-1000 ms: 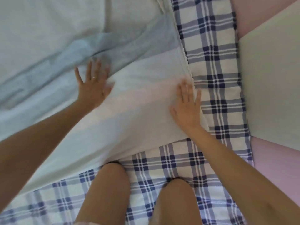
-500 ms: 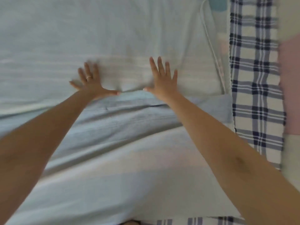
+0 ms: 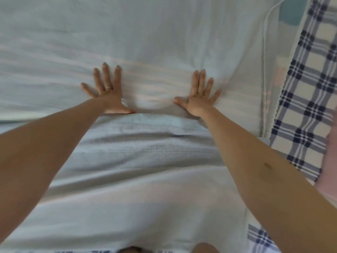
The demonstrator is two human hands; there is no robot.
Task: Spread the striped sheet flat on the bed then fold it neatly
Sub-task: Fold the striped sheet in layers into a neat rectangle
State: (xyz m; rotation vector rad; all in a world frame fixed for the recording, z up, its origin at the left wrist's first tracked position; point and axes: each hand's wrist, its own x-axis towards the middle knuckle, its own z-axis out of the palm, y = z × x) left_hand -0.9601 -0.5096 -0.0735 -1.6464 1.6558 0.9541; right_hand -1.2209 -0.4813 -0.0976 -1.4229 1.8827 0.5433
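The pale striped sheet covers most of the bed, with faint pink and blue bands and a grey-blue band running across below my hands. My left hand, wearing a ring, presses flat on the sheet with fingers spread. To its right, my right hand lies flat in the same way, fingers straight. A small bulge of cloth rises between the two hands. The sheet's right edge has a thin white hem.
A blue-and-white plaid bed cover shows along the right side and at the bottom right. A pink surface lies at the far right edge. My knees peek in at the bottom.
Both hands moved from the sheet's near part to farther up it. In the last half second they slid a little apart, the right hand shifting rightward, still pressing flat.
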